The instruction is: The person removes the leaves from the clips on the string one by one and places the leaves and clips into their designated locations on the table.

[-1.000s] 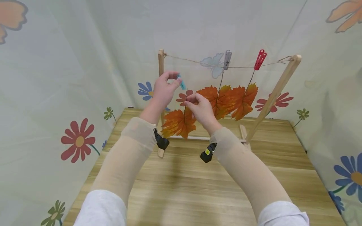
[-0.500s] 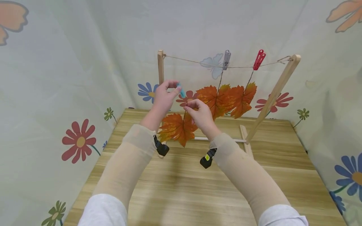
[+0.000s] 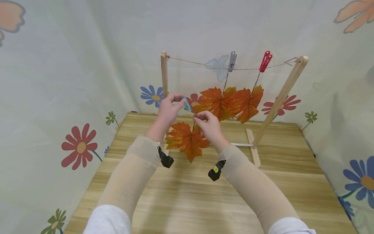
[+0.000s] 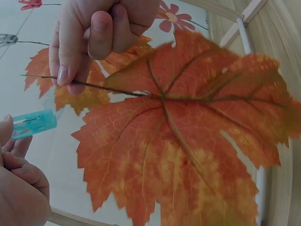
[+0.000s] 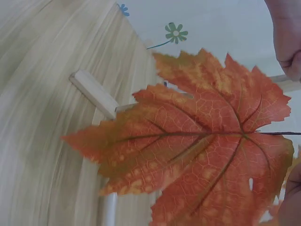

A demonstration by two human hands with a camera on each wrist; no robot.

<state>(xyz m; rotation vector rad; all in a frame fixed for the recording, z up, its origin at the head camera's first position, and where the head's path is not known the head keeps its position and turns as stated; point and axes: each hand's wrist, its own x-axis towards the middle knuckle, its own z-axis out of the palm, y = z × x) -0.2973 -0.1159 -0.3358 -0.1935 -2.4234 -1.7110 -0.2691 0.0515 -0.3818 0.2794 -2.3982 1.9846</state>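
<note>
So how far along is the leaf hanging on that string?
Two leaves already hang from the string, one under a grey peg, one under a red peg. In hand: the right hand pinches a third leaf by its stem, the left hand holds a blue peg. Left: pegging that leaf up.

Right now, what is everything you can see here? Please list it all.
maple leaf: 1, orange, pinched by its stem
hanging maple leaves: 2, orange, clipped to the string
blue clothespin: 1, in the left fingers
grey clothespin: 1, on the string
red clothespin: 1, on the string
string: 1, brown, between the posts
wooden rack: 1, on the table
table: 1, light wood
left hand: holds the clothespin
right hand: pinches the stem
</note>
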